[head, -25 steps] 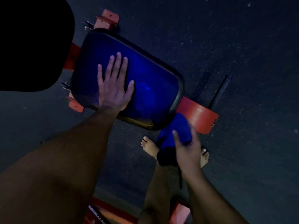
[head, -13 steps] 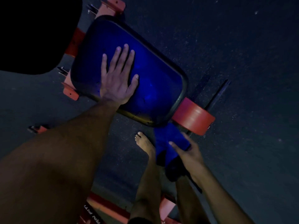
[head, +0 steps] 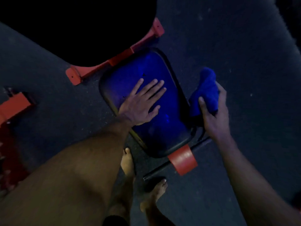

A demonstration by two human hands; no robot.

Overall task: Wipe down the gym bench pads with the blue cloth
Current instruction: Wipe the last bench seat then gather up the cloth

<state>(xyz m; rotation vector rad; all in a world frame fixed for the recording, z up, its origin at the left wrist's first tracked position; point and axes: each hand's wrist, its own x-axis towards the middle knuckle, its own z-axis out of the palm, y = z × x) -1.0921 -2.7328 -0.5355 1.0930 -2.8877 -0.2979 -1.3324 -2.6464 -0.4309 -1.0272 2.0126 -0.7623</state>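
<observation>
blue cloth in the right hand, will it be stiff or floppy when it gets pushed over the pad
Probably floppy: the blue cloth is bunched and folded in the right hand, sagging below the thumb. It looks thick and fuzzy, so it likely drags rather than slides on the smooth bench pad. It seems light, since a loose one-handed grip holds it.

Left hand lies flat, palm down, fingers straight and slightly spread, pointing toward 1 o'clock, thumb out toward 3 o'clock. Left forearm runs in from the 7 o'clock corner, bare. Right hand sits at 3 o'clock of the left, fingers curled, thumb across the front pointing toward 11 o'clock, gripping. Right forearm enters from 5 o'clock, bare. Two bare feet show below, toes toward 12 o'clock.
</observation>
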